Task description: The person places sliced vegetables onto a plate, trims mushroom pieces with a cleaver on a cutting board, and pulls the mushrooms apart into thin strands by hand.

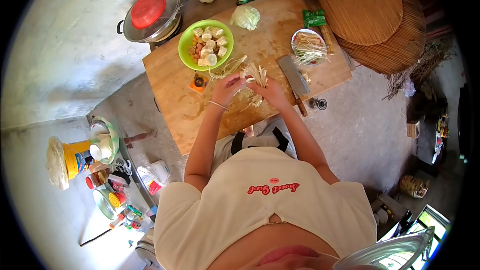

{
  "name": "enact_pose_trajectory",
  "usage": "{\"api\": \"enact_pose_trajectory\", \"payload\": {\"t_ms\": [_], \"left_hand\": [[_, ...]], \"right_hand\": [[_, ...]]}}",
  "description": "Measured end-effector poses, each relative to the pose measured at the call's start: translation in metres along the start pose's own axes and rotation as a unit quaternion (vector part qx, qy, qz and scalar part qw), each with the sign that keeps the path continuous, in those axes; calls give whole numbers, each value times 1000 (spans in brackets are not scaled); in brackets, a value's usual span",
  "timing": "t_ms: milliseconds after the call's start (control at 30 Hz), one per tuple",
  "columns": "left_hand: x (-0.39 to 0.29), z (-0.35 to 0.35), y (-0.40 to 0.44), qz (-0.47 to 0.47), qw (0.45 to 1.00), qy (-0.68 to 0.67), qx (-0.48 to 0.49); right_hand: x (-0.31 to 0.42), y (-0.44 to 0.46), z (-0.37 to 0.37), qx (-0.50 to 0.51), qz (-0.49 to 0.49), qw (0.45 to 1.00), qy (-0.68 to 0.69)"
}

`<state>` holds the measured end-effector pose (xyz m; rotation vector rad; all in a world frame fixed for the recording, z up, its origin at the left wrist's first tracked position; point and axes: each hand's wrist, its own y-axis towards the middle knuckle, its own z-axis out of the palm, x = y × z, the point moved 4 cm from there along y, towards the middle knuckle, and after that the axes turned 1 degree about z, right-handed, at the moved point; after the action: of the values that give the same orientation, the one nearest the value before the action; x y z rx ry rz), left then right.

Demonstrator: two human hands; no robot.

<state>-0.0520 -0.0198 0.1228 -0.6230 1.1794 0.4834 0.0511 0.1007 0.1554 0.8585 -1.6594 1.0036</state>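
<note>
Over the wooden tabletop (172,102), the right hand (270,93) has its fingers closed on a bundle of pale strips (256,76), which sits between both hands, the left hand's (228,88) curled fingers touching its near side, though whether they grip I cannot tell. The green bowl (184,60) holds cut corn (221,50) and reddish-brown chunks (196,52); a smaller bowl (295,44) holds more pale strips.

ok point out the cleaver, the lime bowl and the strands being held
Cleaver (293,74): head view, middle of the blade
Lime bowl (183,46): head view, inner wall near the picture-left rim
Held strands (257,74): head view, the fanned upper part
</note>
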Motion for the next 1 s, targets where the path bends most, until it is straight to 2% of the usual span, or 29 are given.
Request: {"api": "enact_pose_trajectory", "payload": {"t_ms": [233, 300, 433, 500, 533, 600, 633, 700, 833, 900, 933, 1000], "left_hand": [[1, 0, 3, 44, 997, 53, 20], [1, -2, 2, 29, 996, 84, 1], [0, -4, 0, 51, 995, 90, -16], [-1, -3, -1, 23, 997, 66, -27], [-5, -4, 0, 23, 997, 66, -27], [-7, -3, 2, -25, 998, 49, 24], [-5, -4, 3, -25, 998, 48, 24], [0, -5, 5, -46, 999, 12, 19], [1, 0, 5, -67, 997, -27, 20], [-1, 4, 3, -70, 996, -46, 22], [0, 5, 4, -71, 996, -45, 22], [0, 6, 4, -64, 996, -66, 15]], "right_hand": [[-14, 9, 5, 37, 33, 998, -25], [-30, 17, 5, 9, -32, 999, -42], [-37, 19, -4, -16, -50, 997, -54], [-35, 16, -16, -41, 17, 999, -2], [-31, 15, -22, -41, 17, 999, -2], [-29, 14, -37, -101, 42, 993, 51], [-30, 14, -41, -101, 43, 993, 51], [-29, 15, -47, -80, 3, 981, 178], [-34, 15, -37, -19, 49, 982, 184], [-24, 10, -21, -4, 33, 999, -6], [-9, 5, -16, -4, 34, 999, -5], [18, -3, -3, 93, -1, 994, -55]]}}
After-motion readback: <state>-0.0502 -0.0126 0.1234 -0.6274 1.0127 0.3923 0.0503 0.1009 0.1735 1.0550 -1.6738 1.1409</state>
